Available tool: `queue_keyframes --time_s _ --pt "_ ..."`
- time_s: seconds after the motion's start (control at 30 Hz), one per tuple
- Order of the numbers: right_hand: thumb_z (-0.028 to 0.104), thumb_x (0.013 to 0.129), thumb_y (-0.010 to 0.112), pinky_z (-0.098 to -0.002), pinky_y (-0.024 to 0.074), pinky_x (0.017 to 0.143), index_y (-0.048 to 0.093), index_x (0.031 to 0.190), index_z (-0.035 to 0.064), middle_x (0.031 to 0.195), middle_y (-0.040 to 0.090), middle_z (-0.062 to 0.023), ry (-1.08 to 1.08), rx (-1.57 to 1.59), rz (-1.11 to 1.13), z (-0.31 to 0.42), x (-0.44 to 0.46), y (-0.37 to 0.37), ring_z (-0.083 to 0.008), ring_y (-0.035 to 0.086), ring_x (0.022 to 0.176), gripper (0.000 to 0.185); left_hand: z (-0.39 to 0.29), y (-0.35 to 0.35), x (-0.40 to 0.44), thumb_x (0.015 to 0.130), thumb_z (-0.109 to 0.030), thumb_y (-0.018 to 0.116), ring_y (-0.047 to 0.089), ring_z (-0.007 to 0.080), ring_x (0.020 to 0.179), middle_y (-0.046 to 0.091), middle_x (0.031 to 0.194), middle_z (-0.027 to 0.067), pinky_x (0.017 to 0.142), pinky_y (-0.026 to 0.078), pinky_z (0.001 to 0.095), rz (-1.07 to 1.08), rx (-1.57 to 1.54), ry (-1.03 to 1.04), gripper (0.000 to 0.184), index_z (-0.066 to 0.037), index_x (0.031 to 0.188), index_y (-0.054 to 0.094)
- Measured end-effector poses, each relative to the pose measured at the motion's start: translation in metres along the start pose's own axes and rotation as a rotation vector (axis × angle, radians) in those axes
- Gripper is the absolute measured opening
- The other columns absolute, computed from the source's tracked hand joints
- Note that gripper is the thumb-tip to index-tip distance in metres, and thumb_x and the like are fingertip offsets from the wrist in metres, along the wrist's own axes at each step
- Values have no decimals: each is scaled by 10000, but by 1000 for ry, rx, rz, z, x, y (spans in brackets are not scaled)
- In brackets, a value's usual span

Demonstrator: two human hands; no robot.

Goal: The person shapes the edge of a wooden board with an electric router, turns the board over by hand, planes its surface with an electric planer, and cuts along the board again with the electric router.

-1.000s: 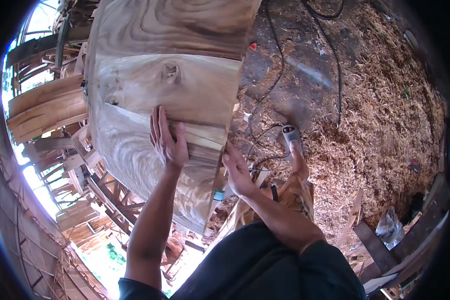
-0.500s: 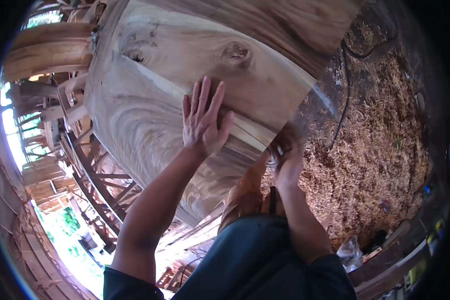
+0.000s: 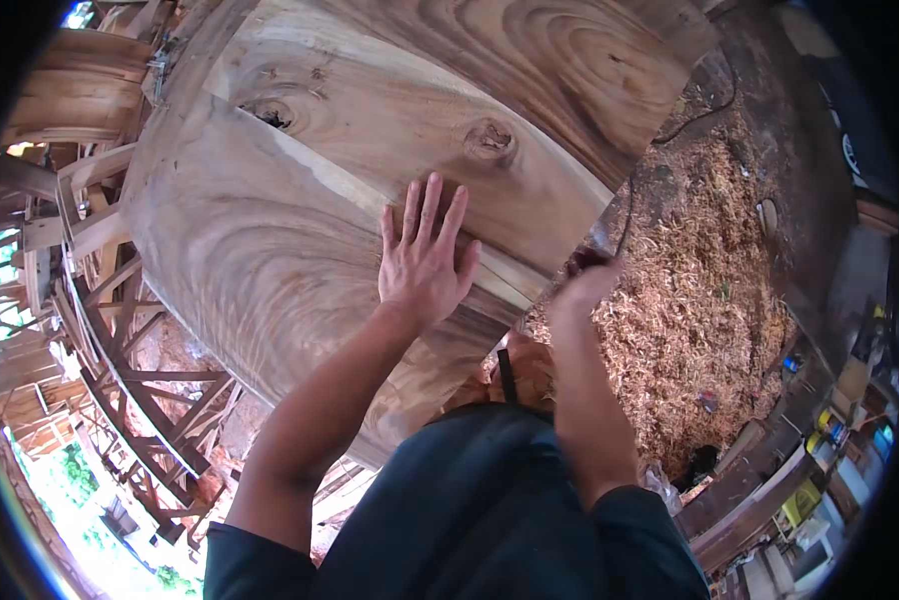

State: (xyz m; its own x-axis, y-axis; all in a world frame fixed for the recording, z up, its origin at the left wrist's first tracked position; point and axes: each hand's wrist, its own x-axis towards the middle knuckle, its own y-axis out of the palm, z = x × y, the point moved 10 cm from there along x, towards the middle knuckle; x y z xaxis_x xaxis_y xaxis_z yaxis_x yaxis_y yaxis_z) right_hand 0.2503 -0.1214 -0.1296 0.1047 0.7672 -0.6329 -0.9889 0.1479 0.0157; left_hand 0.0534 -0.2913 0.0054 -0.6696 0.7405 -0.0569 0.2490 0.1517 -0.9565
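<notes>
Brown wood shavings (image 3: 700, 300) flanked the grained wooden panel (image 3: 290, 240).
Left hand (image 3: 420, 272) apparently braced it, fingers wide; right hand (image 3: 588, 288) blurred near edge, finger state indeterminable; further motion seemingly required steadiness.

A broad wooden panel (image 3: 260, 220) with swirling brown grain is seen lying slantwise, stretched from seven o'clock to one. It is crossed by a pale strip (image 3: 335, 185) running from ten o'clock toward four. A round knot (image 3: 491, 140) is set at twelve, a dark-holed knot (image 3: 272, 113) at eleven. It is touched by the spread left hand (image 3: 425, 265); the blurred right hand (image 3: 582, 295) is placed by its four-o'clock edge.
</notes>
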Motion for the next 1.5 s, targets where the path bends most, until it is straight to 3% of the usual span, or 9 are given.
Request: queue_keyframes --time_s 0.23,0.4,0.57,0.67,0.73,0.83,0.93,1.03,1.5 --pt "485 1009 350 -336 435 718 549 997 101 875 531 -55 137 42 -66 0 -5 -19 -189 506 809 433 -1 0 -3 943 -365 570 210 422 1492 210 1627 204 1168 181 640 7 3 4 715 -116 1556 298" --pt "485 1024 393 -408 441 886 582 1211 63 990 547 -57 -139 -137 -46 -44 16 -4 -178 567 869 499 -2 -2 -1 943 -360 564 216 419 1489 203 1632 192 1177 170 628 12 18 -4 716 -117 1560 292" --pt "400 1037 471 -320 506 697 600 1228 30 961 571 -62 -260 -273 202 -37 83 -65 -175 593 799 436 -3 -7 -1 940 -356 562 222 424 1485 228 1623 197 1174 170 631 -11 1 0 714 -117 1559 297" --pt "351 986 597 -315 454 589 654 1015 42 663 544 -18 -216 -826 171 -28 157 -164 -197 586 650 315 -9 -2 2 903 -413 618 199 413 1497 234 1620 202 1179 152 626 -49 -37 -36 795 -88 1554 297" --pt "352 907 647 -424 459 635 672 906 23 744 664 -144 -318 -1330 196 -12 203 -234 -252 631 693 330 -33 3 13 865 -463 665 186 394 1507 239 1621 192 1186 139 617 -63 -92 -29 877 -60 1549 293" --pt "278 855 633 -476 556 746 658 1160 158 1010 717 -153 -622 -2257 609 -25 252 -306 -337 689 924 328 -108 14 65 879 -434 663 206 386 1501 282 1612 155 1186 152 613 -24 -122 68 816 -86 1539 330" --pt "324 884 651 -432 570 690 634 1178 140 915 733 -109 -696 -2205 575 8 290 -338 -302 707 813 347 -151 28 118 850 -392 676 245 363 1492 326 1599 98 1172 183 628 -66 -131 143 757 -128 1505 402" --pt "330 910 653 -366 558 581 626 1105 64 819 715 -95 -26 -1031 136 76 312 -354 -230 684 666 331 -178 31 152 838 -303 667 282 353 1475 383 1561 85 1157 207 644 -66 -43 168 666 -141 1455 475" --pt "307 947 581 -354 547 508 606 1065 22 807 688 -106 -22 -794 223 171 428 -233 -193 676 654 308 -234 28 318 864 -436 662 141 375 1522 202 1642 144 1179 115 659 4 -29 64 810 -164 1550 329"
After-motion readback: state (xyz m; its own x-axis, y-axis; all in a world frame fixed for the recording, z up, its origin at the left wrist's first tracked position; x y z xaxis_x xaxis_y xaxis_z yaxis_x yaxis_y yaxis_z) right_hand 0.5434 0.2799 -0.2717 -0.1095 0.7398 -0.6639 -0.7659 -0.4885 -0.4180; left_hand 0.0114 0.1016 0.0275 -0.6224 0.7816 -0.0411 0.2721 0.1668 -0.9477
